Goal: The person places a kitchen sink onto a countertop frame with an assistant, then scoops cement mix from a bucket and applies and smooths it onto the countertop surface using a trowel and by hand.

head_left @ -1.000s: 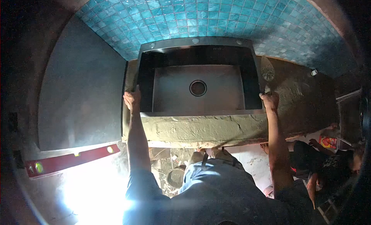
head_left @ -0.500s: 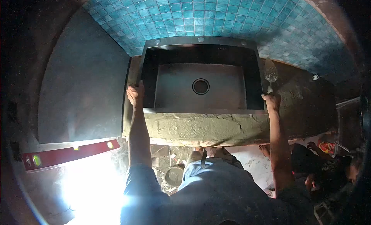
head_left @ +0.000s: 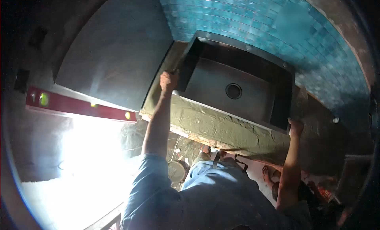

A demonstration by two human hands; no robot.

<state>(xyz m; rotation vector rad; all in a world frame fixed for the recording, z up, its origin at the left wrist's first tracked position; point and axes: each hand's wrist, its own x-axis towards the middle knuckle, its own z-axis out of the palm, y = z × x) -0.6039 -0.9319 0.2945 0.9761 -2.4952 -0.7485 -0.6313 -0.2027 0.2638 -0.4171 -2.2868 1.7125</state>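
1. The sink [head_left: 219,80] sits between my two hands, over the mortar-covered tabletop [head_left: 221,124]; I cannot tell whether its underside bears evenly; a lump or hollow in that rough surface could leave it rocking.
2. My left hand [head_left: 169,81] is curled round the sink's left side near the front corner; my right hand [head_left: 296,128] clasps its right side near the front; uneven pushing could skew it; fingers caught underneath could get pinched.
3. Behind the sink, the tiled wall [head_left: 253,14] is near; a hard shove could chip it.
4. Left of the sink, the dark panel [head_left: 118,44] could be scraped by a sideways slip; the red level [head_left: 79,105], farther front-left, could be knocked by my elbow.
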